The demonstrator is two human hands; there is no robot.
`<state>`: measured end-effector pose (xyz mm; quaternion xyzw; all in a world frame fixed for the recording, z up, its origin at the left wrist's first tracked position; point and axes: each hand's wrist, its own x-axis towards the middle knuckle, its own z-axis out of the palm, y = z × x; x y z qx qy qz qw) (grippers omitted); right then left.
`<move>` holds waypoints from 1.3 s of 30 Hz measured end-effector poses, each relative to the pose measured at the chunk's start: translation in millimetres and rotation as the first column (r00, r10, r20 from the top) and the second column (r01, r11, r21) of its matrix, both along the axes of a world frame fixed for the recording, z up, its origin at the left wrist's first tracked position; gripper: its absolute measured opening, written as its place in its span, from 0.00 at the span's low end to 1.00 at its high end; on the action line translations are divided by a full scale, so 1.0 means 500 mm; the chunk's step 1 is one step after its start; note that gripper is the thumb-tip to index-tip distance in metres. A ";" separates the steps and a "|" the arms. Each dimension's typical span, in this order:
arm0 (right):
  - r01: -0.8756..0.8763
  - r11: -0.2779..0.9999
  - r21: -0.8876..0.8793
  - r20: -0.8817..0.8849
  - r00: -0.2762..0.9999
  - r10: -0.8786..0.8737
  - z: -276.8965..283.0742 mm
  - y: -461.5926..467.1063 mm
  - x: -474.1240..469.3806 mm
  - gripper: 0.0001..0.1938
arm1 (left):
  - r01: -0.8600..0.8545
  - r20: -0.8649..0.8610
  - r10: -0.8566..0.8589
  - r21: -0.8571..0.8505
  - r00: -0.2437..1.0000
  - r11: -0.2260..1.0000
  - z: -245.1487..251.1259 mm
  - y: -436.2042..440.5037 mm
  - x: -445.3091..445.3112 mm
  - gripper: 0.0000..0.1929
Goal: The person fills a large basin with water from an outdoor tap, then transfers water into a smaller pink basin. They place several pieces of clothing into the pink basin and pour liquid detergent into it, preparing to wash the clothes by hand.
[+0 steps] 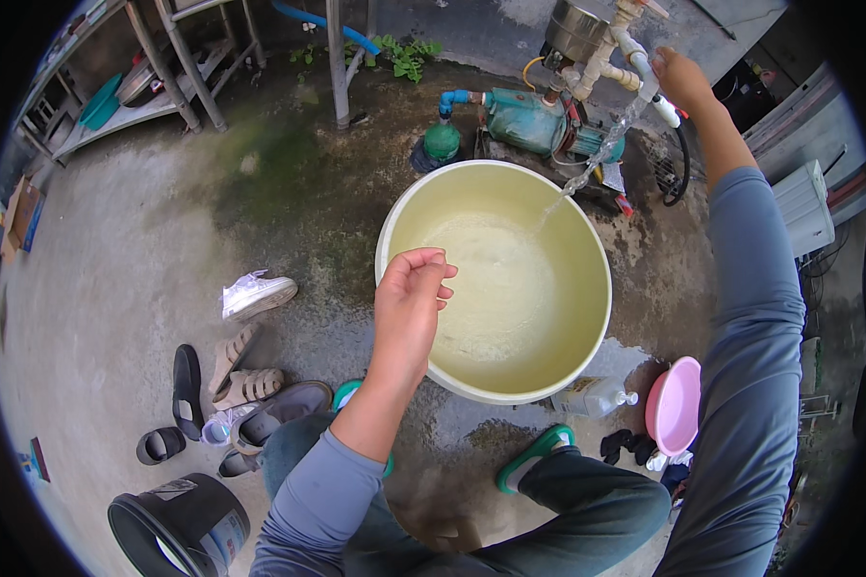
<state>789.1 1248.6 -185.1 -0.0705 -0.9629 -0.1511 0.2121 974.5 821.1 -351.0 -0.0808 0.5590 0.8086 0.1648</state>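
A large pale-yellow round tub (599,288) stands on the floor before me, with shallow, rippled water (501,288) in the bottom. My left hand (411,296) is above its near left rim, fingers curled in and thumb against the index finger, holding nothing I can see. At the upper right, my right hand (682,78) grips the tap end of the white plastic pipe (631,49); the fingertips are partly hidden. A twisting stream of water (606,148) falls from this outlet into the tub's far right side.
Behind the tub sit a green water pump (523,119) and piping. At left lie a white sneaker (256,294), several sandals and shoes (249,386) and a black bucket (202,516). A clear pump bottle (588,397) and pink basin (675,405) are at right. A metal rack (133,115) stands far left.
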 end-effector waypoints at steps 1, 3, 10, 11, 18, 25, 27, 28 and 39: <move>0.004 1.000 0.000 0.003 1.000 -0.004 -0.001 0.005 -0.002 0.19 | 0.001 0.010 -0.001 0.012 1.000 1.000 0.000 0.000 0.000 0.11; 0.006 1.000 0.006 0.020 1.000 -0.006 -0.003 0.011 -0.005 0.19 | 0.006 0.018 -0.006 0.018 1.000 1.000 0.000 0.002 0.002 0.11; 0.017 1.000 0.025 0.023 1.000 -0.017 0.004 -0.009 0.004 0.18 | 0.012 0.012 -0.012 0.018 1.000 1.000 0.000 0.006 0.006 0.11; 0.010 1.000 0.022 0.022 1.000 -0.010 0.004 -0.013 0.006 0.18 | 0.014 0.011 -0.014 0.015 1.000 1.000 0.000 0.006 0.006 0.11; 0.014 0.999 -0.030 0.038 0.999 -0.013 0.006 -0.017 0.009 0.18 | 0.014 0.011 -0.014 0.001 1.000 1.000 0.001 0.007 0.008 0.11; -0.020 1.000 0.009 0.033 0.999 0.020 -0.001 -0.001 0.002 0.16 | 0.024 0.019 -0.024 -0.002 1.000 1.000 0.002 0.008 0.008 0.11; -0.021 1.000 0.013 0.029 0.999 0.021 -0.002 0.002 0.001 0.16 | 0.025 0.023 -0.025 -0.006 0.999 1.000 0.003 0.008 0.009 0.11; -0.028 1.000 0.012 0.025 0.999 0.028 -0.003 0.003 0.001 0.16 | 0.023 0.025 -0.023 -0.007 0.999 1.000 0.003 0.008 0.009 0.11; -0.075 0.997 -0.001 0.002 0.997 0.075 -0.015 0.054 -0.021 0.15 | 0.024 0.031 -0.024 0.000 0.999 1.000 0.003 0.008 0.010 0.10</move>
